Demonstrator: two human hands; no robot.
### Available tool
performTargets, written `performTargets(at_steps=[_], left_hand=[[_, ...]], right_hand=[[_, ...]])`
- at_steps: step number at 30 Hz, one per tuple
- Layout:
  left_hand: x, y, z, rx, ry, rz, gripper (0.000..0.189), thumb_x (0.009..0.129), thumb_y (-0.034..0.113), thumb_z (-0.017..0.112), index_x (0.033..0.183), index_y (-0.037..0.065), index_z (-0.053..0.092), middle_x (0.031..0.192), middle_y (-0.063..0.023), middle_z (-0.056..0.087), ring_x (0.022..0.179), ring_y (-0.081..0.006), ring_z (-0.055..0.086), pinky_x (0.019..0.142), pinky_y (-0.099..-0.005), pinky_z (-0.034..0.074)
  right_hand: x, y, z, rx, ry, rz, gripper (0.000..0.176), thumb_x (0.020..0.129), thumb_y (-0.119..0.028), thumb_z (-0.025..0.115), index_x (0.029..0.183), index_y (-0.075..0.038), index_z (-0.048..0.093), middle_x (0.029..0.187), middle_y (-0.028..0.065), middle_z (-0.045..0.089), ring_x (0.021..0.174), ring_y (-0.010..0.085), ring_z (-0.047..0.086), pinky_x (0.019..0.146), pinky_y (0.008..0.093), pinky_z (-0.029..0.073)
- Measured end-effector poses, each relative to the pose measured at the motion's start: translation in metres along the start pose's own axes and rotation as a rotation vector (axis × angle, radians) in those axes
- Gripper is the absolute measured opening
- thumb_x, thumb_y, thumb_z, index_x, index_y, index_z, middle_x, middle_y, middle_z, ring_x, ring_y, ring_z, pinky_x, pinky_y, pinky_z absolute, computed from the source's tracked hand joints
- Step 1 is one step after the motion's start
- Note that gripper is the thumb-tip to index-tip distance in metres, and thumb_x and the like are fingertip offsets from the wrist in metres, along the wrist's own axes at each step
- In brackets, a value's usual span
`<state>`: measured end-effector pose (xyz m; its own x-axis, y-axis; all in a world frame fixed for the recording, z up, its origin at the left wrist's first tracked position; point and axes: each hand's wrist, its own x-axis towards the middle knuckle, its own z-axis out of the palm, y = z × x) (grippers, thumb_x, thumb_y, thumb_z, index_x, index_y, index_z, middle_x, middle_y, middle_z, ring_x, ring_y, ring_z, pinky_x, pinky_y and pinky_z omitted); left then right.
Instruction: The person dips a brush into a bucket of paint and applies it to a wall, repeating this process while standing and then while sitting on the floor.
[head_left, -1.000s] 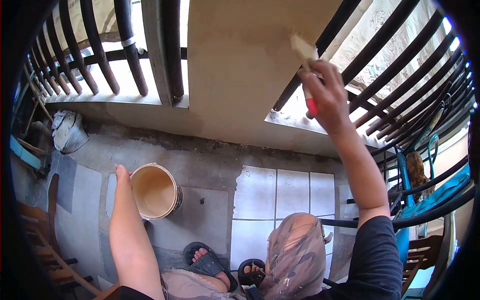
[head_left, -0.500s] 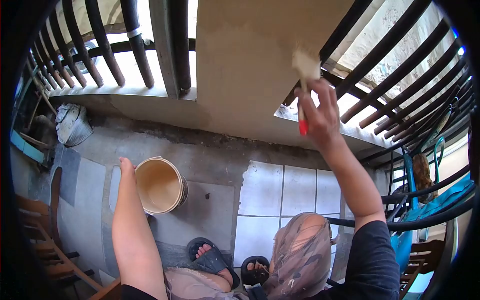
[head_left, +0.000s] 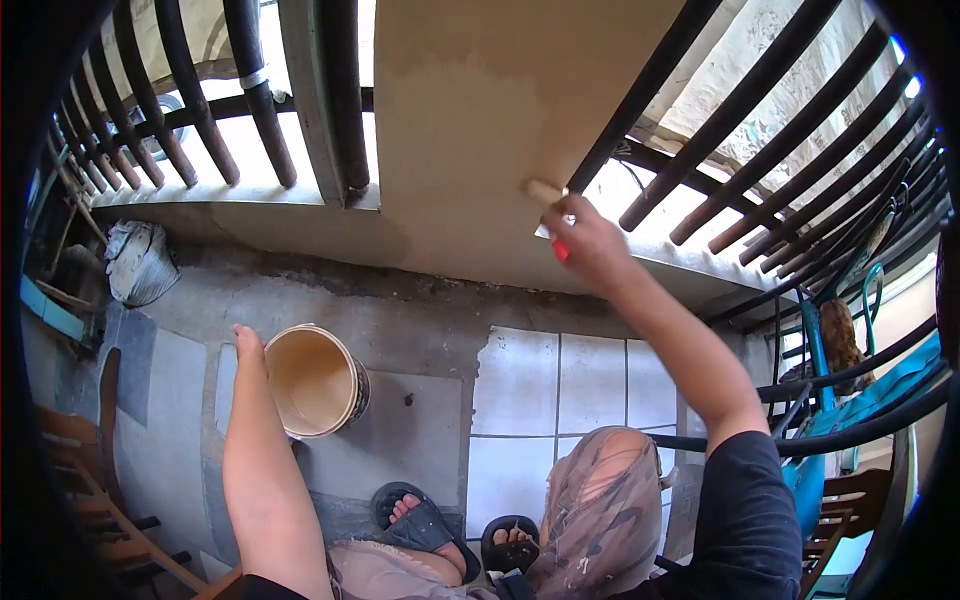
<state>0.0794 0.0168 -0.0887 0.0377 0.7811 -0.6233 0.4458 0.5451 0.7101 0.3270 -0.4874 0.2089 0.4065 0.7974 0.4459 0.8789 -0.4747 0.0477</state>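
Note:
My right hand is closed around a paintbrush with pale bristles and a red handle end. The bristles are at the beige wall panel, low on its right side beside the dark bars. A darker, wet-looking patch covers part of that panel. On the left, my left hand is at the rim of a bucket, thumb showing and the other fingers hidden. The bucket is tilted toward me, and its inside is coated beige.
Dark railing bars flank the panel on both sides. A whitish sack sits at the wall's foot on the left. White tiles lie by my sandals. Wooden chair parts and a blue item stand at the sides.
My right hand has brought the brush down and to the left, from the panel's upper right edge to lower on it. My left hand stays by the bucket; the view shifts slightly.

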Motion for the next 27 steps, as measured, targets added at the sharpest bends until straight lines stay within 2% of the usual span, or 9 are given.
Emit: performTargets(at_steps=[4,8,10,13,17,18,20,23,27], left_hand=[[-0.006,0.001,0.0,-0.104,-0.094,-0.096,0.081,0.089,0.062,0.022,0.118,-0.01,0.046,0.108,-0.0243,0.055,0.098,-0.0348,0.056,0.083,-0.0412,0.045],[-0.026,0.008,-0.002,-0.118,-0.056,-0.094,0.081,0.089,0.061,0.022,0.119,-0.011,0.045,0.11,-0.0244,0.055,0.098,-0.0359,0.055,0.084,-0.0425,0.045],[-0.044,0.014,-0.002,-0.094,-0.075,-0.07,0.081,0.089,0.061,0.022,0.121,-0.01,0.044,0.111,-0.0249,0.054,0.098,-0.0359,0.056,0.085,-0.0425,0.045],[0.004,-0.001,0.0,-0.037,-0.055,-0.05,0.081,0.089,0.061,0.022,0.124,-0.01,0.043,0.112,-0.0255,0.054,0.096,-0.0363,0.057,0.084,-0.0421,0.045],[0.029,-0.011,0.003,-0.045,0.026,0.004,0.08,0.09,0.06,0.022,0.125,-0.009,0.042,0.111,-0.0258,0.055,0.096,-0.0357,0.057,0.083,-0.042,0.045],[0.01,-0.004,0.001,-0.023,-0.007,-0.014,0.078,0.09,0.059,0.022,0.126,-0.008,0.042,0.111,-0.0255,0.055,0.096,-0.0353,0.057,0.083,-0.042,0.045],[0.0,-0.001,-0.003,0.015,-0.04,-0.034,0.077,0.09,0.058,0.023,0.127,-0.006,0.042,0.111,-0.0253,0.055,0.097,-0.0348,0.056,0.082,-0.042,0.045],[-0.005,-0.002,-0.001,-0.043,-0.102,-0.07,0.075,0.091,0.058,0.022,0.127,-0.005,0.042,0.109,-0.0245,0.056,0.097,-0.034,0.056,0.082,-0.042,0.045],[-0.007,-0.001,0.004,-0.029,-0.085,-0.051,0.077,0.09,0.059,0.02,0.126,-0.005,0.043,0.105,-0.0239,0.057,0.094,-0.034,0.056,0.082,-0.0421,0.045]], right_hand=[[0.026,-0.007,-0.053,-0.15,0.198,-0.126,0.027,0.063,0.001,0.064,0.087,-0.008,0.057,0.092,0.0096,0.052,0.088,0.0266,0.055,0.067,0.0355,0.05],[0.043,-0.017,-0.082,-0.367,0.459,-0.202,0.026,0.062,-0.002,0.064,0.086,-0.008,0.058,0.093,0.0097,0.05,0.088,0.0281,0.054,0.066,0.0356,0.049],[0.04,-0.01,-0.059,-0.314,0.312,-0.158,0.022,0.065,-0.004,0.061,0.086,-0.01,0.057,0.092,0.0099,0.05,0.091,0.029,0.053,0.072,0.0366,0.05],[0.016,-0.015,0.001,-0.186,0.037,-0.22,0.022,0.066,-0.006,0.061,0.087,-0.01,0.055,0.092,0.0104,0.049,0.093,0.0286,0.053,0.073,0.0364,0.051],[0.004,-0.036,0.012,-0.077,-0.212,-0.149,0.023,0.066,-0.005,0.061,0.087,-0.011,0.054,0.092,0.0113,0.048,0.092,0.0288,0.054,0.071,0.0365,0.051],[0.009,-0.037,0.007,-0.069,-0.217,-0.158,0.023,0.066,-0.005,0.061,0.087,-0.011,0.054,0.092,0.0113,0.048,0.092,0.0288,0.054,0.071,0.0365,0.051],[0.027,-0.039,-0.024,-0.089,0.086,-0.215,0.022,0.066,-0.004,0.061,0.086,-0.01,0.054,0.092,0.0116,0.048,0.089,0.0286,0.053,0.068,0.0371,0.05],[0.063,-0.042,-0.073,-0.299,0.387,-0.247,0.022,0.064,-0.003,0.061,0.084,-0.009,0.055,0.093,0.0112,0.048,0.085,0.0281,0.052,0.069,0.0369,0.047],[0.068,-0.034,-0.047,-0.295,0.19,-0.2,0.021,0.066,-0.006,0.06,0.086,-0.009,0.053,0.094,0.0122,0.048,0.095,0.0305,0.052,0.072,0.0368,0.049]])
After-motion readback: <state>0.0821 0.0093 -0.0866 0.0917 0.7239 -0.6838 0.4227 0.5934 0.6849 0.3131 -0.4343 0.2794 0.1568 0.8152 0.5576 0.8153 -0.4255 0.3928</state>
